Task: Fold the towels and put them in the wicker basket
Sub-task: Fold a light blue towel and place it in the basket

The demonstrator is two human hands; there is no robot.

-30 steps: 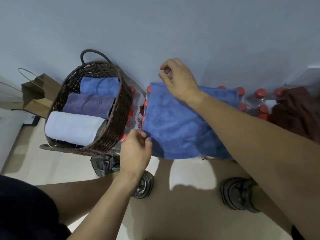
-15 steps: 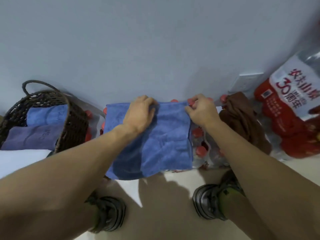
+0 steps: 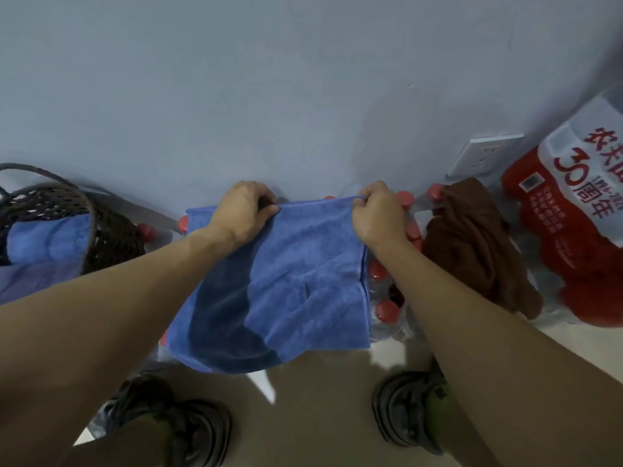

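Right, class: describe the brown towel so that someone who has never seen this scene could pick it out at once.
Start at the white wall socket low on the wall at the right. Just below it the brown towel lies crumpled over red-capped bottles, between the blue towel and the red bottle pack. It is the only brown cloth, unfolded and untouched.
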